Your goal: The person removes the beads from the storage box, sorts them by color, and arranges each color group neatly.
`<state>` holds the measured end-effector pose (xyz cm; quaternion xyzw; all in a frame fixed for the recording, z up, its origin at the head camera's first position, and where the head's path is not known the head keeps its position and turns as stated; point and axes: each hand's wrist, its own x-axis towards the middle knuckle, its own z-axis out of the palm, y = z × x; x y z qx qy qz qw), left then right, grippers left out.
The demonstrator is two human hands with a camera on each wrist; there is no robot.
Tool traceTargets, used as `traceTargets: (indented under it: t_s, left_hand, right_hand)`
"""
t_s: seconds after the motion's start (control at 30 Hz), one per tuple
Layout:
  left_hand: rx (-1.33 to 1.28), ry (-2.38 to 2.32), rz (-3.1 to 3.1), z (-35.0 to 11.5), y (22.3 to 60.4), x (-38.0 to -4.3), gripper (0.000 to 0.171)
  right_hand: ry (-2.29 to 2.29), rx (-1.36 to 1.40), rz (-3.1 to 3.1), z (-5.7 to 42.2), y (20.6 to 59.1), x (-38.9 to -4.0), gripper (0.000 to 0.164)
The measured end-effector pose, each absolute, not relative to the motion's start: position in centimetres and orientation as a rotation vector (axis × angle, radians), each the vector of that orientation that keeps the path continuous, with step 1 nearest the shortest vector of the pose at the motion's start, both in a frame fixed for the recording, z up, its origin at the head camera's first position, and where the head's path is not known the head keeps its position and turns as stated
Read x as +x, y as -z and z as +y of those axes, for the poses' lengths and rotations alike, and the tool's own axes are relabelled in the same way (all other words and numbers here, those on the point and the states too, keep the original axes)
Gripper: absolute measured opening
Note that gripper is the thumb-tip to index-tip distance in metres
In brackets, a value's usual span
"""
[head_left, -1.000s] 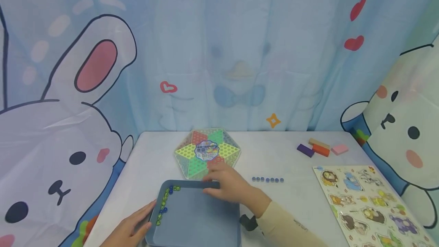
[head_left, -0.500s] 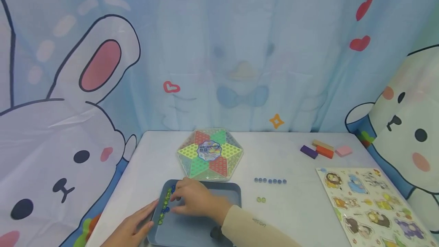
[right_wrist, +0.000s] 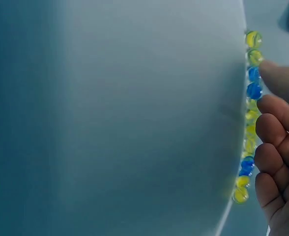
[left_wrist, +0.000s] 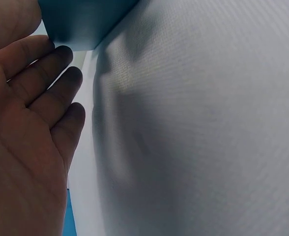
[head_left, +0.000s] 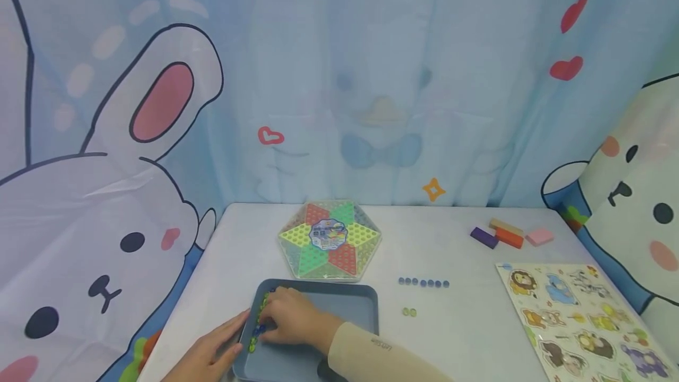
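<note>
The right hand's (head_left: 292,317) grip is loosely parted, thumb and forefinger slightly spread beside blue marbles (right_wrist: 254,90); none looks held, though whether the fingertips touch one I cannot tell. These marbles sit among yellow marbles (right_wrist: 251,129) in a row along the left wall of the tray (head_left: 350,312). Outside that wall, the left hand (head_left: 209,351) lies with fingers nearly straight, seemingly steadying it. The step in hand looks like picking one marble from the row; the next move would call for a fine pinch that leaves its neighbours unrolled. Right of the tray, on the worktop (head_left: 451,341), lie a blue line (head_left: 423,283) of marbles and, nearer the person, a yellow pair (head_left: 409,312). The game board (head_left: 329,240) lies just beyond the tray.
</note>
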<state>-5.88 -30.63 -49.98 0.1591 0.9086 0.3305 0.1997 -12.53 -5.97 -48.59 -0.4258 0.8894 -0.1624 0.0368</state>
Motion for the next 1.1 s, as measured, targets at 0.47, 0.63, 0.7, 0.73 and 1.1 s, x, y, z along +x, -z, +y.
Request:
traceTargets:
  t_s: [0.47, 0.63, 0.7, 0.73, 1.1]
  left_hand:
    - [0.582, -0.964, 2.632, -30.9, 50.3, -5.4, 0.061]
    - [0.482, -0.942, 2.579, -30.7, 50.1, -5.6, 0.064]
    - [0.447, -0.96, 2.546, -30.6, 49.9, -5.6, 0.065]
    - [0.439, -0.962, 2.539, -30.5, 49.8, -5.6, 0.065]
    - [0.469, -0.968, 2.53, -30.6, 49.7, -5.8, 0.068]
  right_hand:
    - [0.496, -1.345, 2.692, -6.9, 49.6, -12.5, 0.016]
    - [0.553, -1.341, 2.701, -6.1, 49.5, -12.7, 0.017]
    - [0.566, -1.341, 2.727, -5.5, 49.2, -12.8, 0.016]
    - [0.569, -1.343, 2.748, -5.2, 49.0, -12.8, 0.016]
    - [0.783, -1.248, 2.872, -0.7, 46.2, -13.5, 0.012]
